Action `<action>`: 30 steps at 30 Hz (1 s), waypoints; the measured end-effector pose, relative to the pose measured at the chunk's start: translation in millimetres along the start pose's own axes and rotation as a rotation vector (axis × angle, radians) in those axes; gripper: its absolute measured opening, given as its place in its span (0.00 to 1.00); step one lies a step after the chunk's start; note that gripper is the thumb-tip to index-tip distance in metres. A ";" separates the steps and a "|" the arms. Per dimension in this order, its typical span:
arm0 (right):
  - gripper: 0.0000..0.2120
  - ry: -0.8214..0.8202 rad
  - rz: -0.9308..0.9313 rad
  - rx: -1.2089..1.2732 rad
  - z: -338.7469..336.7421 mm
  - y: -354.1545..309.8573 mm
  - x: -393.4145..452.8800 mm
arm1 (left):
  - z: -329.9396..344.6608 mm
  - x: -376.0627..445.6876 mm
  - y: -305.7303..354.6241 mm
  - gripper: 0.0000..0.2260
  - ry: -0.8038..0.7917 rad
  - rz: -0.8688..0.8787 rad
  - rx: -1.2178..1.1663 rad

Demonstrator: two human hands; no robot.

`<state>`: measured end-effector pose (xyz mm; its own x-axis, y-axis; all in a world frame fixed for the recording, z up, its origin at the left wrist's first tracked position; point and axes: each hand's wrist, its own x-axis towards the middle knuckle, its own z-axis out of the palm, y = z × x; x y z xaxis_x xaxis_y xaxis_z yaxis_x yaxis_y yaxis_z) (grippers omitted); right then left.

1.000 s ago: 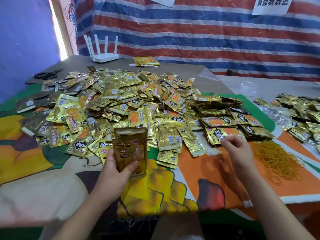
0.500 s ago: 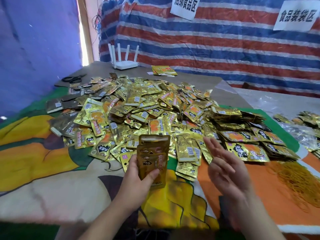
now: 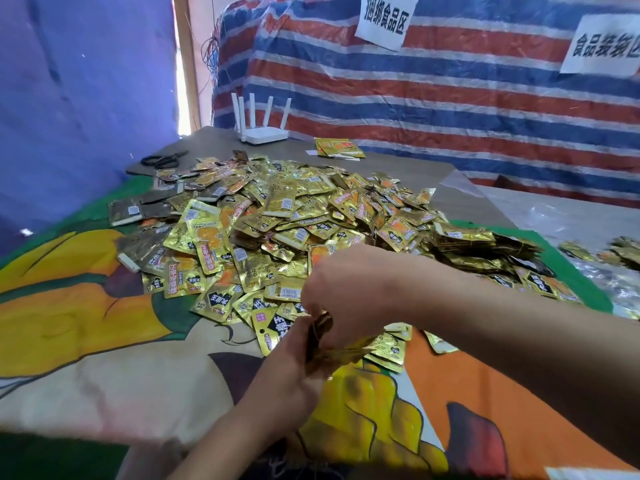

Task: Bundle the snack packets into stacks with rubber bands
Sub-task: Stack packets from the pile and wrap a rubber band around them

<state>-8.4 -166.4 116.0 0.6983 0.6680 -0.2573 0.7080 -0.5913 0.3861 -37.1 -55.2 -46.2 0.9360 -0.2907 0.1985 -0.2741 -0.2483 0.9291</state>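
My left hand [image 3: 287, 372] grips a thin stack of crinkly gold foil packets [image 3: 320, 341] edge-on, while my right hand [image 3: 346, 296] pinches its top, fingers curled.

Back wall [image 3: 450, 109]: red, white and blue striped tarp; two white paper signs [image 3: 385, 19] with black characters taped on it; left wall [image 3: 79, 98] purple-blue sheeting; bright daylight through a narrow gap [image 3: 181, 81] at the corner; desk [image 3: 460, 199] grey-brown at far end, near part under a printed cloth [image 3: 86, 306] in orange, green, cream.
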 end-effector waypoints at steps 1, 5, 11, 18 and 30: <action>0.13 -0.002 -0.008 0.013 -0.7 1.8 1.5 | -3.5 -0.3 1.0 0.29 -0.011 -0.003 0.001; 0.20 0.033 -0.008 0.221 -6.5 11.1 2.7 | -9.8 2.3 4.9 0.26 -0.017 0.013 0.044; 0.19 0.008 0.082 -0.079 9.2 -5.1 3.0 | -10.0 4.6 4.1 0.19 0.020 -0.006 -0.030; 0.29 -0.039 0.162 0.122 10.6 14.6 -1.8 | -6.6 -6.3 9.4 0.13 0.030 -0.158 -0.226; 0.20 0.343 0.521 1.433 109.1 -22.9 -8.8 | -19.0 4.7 4.0 0.18 0.323 -0.278 -0.752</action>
<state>-19.2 -208.0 12.8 0.9741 0.2096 -0.0852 0.0509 -0.5697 -0.8203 -29.6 -40.0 -35.6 0.9956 -0.0052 -0.0940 0.0867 0.4390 0.8943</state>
